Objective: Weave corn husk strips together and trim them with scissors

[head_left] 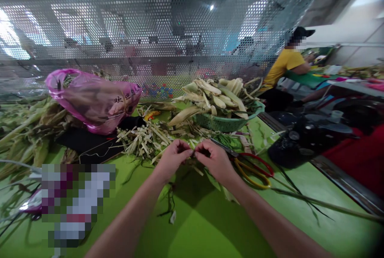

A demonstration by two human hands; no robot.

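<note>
Both hands meet over the green table (192, 226), fingertips pinched and nearly touching. My left hand (173, 157) is closed, and so is my right hand (215, 160); whatever lies between the fingers is too small to make out. Just beyond them is a heap of cut pale husk pieces (144, 140). Scissors (255, 173) with red and yellow handles lie right beside my right hand, their blades partly hidden behind it. Behind the hands stands a green basket (223, 123) piled with dried corn husks (222, 94). A thin dark scrap (171, 200) lies nearer to me.
A pink plastic bag (99, 98) sits back left on a dark board (90, 148), beside more husks (33, 138). A black container (288, 146) stands right. Perforated metal panel (150, 42) closes the back. A person in a yellow shirt (282, 68) sits farther right.
</note>
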